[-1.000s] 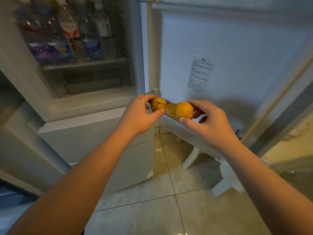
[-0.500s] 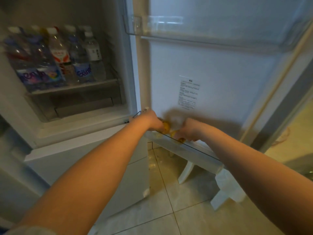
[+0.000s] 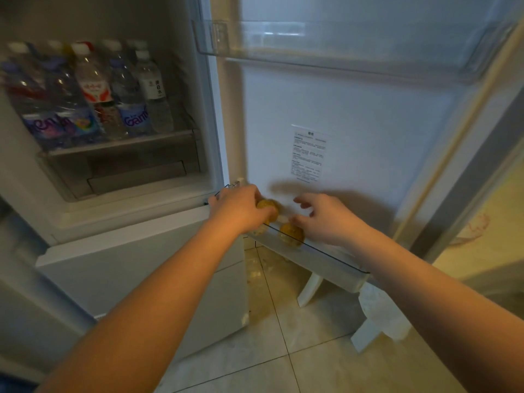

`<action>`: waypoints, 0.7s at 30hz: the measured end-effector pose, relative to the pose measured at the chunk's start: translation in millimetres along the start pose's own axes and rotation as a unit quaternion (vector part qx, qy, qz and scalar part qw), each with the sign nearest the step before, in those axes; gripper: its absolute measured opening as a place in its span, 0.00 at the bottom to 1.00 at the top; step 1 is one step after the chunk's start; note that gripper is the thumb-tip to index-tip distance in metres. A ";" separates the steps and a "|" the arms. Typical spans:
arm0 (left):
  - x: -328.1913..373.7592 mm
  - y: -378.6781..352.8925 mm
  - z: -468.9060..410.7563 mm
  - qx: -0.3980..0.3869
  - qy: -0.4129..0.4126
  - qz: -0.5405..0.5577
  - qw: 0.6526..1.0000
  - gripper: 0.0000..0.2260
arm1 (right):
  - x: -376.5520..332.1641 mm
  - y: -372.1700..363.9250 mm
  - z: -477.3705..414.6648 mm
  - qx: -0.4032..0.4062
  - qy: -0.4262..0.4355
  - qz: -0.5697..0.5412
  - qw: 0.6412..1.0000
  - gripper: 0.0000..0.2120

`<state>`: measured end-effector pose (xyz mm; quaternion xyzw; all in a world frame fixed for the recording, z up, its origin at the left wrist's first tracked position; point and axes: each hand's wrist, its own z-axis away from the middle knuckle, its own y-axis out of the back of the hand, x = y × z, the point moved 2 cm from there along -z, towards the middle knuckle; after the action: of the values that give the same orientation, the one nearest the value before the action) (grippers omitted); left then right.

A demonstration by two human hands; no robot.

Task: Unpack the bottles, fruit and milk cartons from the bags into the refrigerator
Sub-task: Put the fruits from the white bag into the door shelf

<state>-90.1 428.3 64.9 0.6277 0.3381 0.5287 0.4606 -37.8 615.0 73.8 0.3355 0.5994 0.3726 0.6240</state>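
Note:
Both my hands reach into the lower door shelf [image 3: 334, 258] of the open refrigerator. My left hand [image 3: 241, 209] is curled around a yellow-orange fruit [image 3: 268, 205] at the shelf's left end. A second yellow fruit [image 3: 292, 235] lies in the shelf behind its clear front wall. Just right of that fruit hovers my right hand [image 3: 326, 218], fingers spread, holding nothing. Several water bottles [image 3: 93, 95] stand on the refrigerator's inner shelf at the upper left.
An upper clear door shelf [image 3: 340, 43] runs across the top of the door. A printed label [image 3: 309, 153] is stuck on the door's inner wall. A white stool [image 3: 377, 316] stands on the tiled floor under the door. The lower freezer door [image 3: 136, 279] is closed.
Both hands carried the fruits down into the lower door shelf. My right hand has let go of its fruit, which now lies in the shelf. The left still grips its fruit.

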 end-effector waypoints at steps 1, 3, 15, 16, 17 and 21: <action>1.4 0.3 8.5 0.035 -0.012 0.016 0.999 0.21 | -0.7 3.2 8.8 0.017 0.028 -0.005 0.999 0.28; 4.6 -0.1 28.4 0.096 -0.038 0.035 0.994 0.23 | -0.2 6.3 26.8 0.045 0.088 -0.007 0.995 0.29; 55.2 -80.0 143.3 0.210 0.003 -0.049 0.976 0.31 | 72.9 -0.2 107.5 0.106 0.345 0.181 0.915 0.35; 64.8 -90.2 153.1 0.214 0.021 -0.055 0.975 0.31 | 83.9 0.2 114.1 0.095 0.365 0.182 0.908 0.35; 75.5 -101.2 163.1 0.217 0.039 -0.058 0.974 0.31 | 96.1 1.9 120.9 0.088 0.384 0.181 0.901 0.35; 128.9 -148.1 201.9 0.220 0.121 -0.063 0.966 0.32 | 154.0 15.1 147.7 0.061 0.432 0.148 0.888 0.36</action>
<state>143.5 552.6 -31.7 0.6221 0.5380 0.4835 0.2996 109.3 760.2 18.6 0.2642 0.7745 0.5314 0.2191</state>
